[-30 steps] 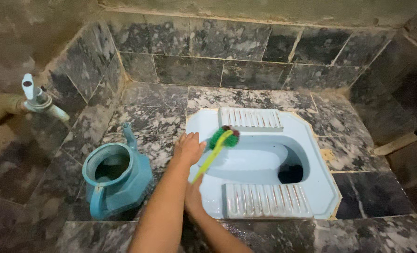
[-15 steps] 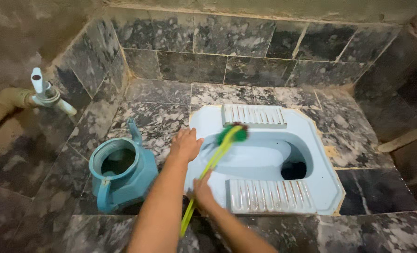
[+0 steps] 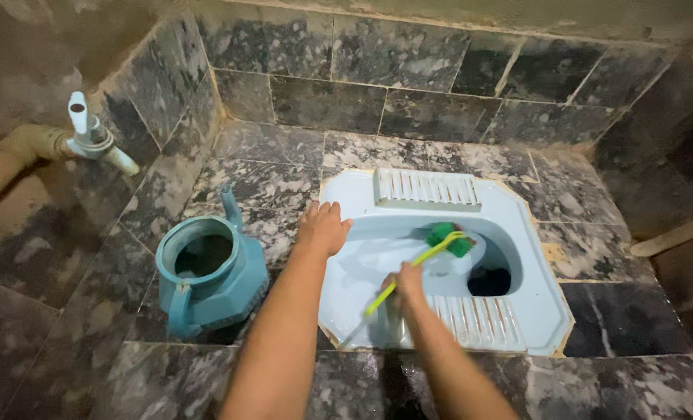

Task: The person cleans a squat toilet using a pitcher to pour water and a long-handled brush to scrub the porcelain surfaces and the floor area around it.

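A pale blue squat toilet pan [image 3: 338, 303] is set flush into a dark marbled tile floor [image 3: 268, 187], occupying the centre and lower right of the frame. The person kneels or crouches at the bottom edge, both forearms reaching in from below.

The right hand [image 3: 403, 289] is closed around the yellow-green handle of a toilet brush [image 3: 416, 268], gripping it near mid-length. The handle slopes up and to the right, so that the green bristle head [image 3: 449, 237] lies inside the bowl, against the inner slope just left of the dark drain opening [image 3: 490, 281]. The grip appears firm enough to press the bristles down, though the fingers are partly blurred and their exact wrap cannot be confirmed.

The left hand [image 3: 323, 227] holds nothing. It lies flat, fingers spread and extended, on the left rim of the pan, where it seems to serve as a brace while the body leans forward over the bowl.

Two ribbed footrests flank the bowl: the far footrest [image 3: 426, 189] towards the upper centre, the near footrest [image 3: 478, 320] just right of the right wrist.

At left of the frame a teal plastic water jug [image 3: 210, 280] with spout and handle stands upright on the tiles, just beside the left forearm, open mouth upward and dark inside. In the upper left a white tap [image 3: 93, 144] projects from a tan pipe [image 3: 12, 155] on the wall, well apart from the jug.
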